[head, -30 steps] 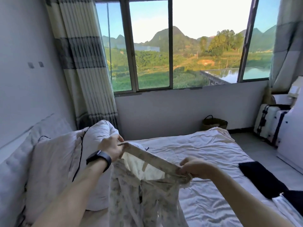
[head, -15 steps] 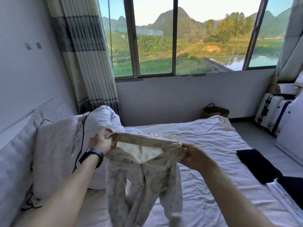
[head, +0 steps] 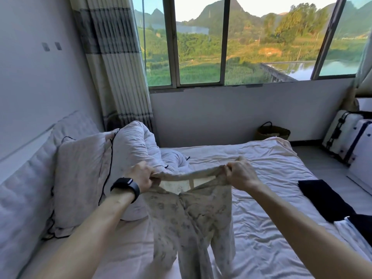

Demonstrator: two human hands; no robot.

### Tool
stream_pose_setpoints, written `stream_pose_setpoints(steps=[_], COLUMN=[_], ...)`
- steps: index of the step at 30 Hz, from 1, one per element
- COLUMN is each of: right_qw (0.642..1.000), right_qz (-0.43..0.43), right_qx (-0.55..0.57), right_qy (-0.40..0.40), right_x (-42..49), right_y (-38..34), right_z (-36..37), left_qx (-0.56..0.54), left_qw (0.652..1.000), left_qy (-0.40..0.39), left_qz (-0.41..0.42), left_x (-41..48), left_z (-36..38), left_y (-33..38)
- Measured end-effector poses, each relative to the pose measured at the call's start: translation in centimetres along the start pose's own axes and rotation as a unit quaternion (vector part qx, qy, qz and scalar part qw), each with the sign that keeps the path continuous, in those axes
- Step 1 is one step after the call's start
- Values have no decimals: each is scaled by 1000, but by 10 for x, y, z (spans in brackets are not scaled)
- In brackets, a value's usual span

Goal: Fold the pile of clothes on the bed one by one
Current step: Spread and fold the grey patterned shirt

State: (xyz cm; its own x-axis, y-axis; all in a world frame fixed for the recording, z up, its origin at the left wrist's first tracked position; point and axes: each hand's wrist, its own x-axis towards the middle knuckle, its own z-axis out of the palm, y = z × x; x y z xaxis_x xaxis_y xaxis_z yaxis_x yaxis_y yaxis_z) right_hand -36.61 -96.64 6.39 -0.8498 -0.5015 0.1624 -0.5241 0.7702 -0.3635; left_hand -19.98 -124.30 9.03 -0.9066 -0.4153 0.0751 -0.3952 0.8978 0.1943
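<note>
Tho mid-air, PJ trousers' point(head: 193, 218) hems off-frame.

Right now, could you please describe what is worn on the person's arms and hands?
Both forearms are bare, no sleeves in view. Left hand and right hand are ungloved; no rings show. A black smartwatch with a black band circles the left wrist.

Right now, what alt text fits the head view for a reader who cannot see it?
The left hand and right hand grip the waistband ends of pale patterned trousers, held up over a white bed with the legs hanging down. A dark garment lies near the bed's right edge, a pillow at left, a window behind.
</note>
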Motion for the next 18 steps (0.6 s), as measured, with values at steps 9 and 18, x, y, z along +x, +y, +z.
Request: stream_pose_setpoints(steps=[9, 18], right_qw=[985, 979], right_qz=[65, 94], right_qx=[149, 153], right_qy=[55, -96], right_x=[-12, -27], right_y=[-30, -67], right_z=[-34, 69], left_qx=[-118, -131], left_qw=[982, 966], left_qy=[135, 221], left_qz=[-64, -5], left_x=[1, 11], left_z=[-34, -55], left_y=[26, 80])
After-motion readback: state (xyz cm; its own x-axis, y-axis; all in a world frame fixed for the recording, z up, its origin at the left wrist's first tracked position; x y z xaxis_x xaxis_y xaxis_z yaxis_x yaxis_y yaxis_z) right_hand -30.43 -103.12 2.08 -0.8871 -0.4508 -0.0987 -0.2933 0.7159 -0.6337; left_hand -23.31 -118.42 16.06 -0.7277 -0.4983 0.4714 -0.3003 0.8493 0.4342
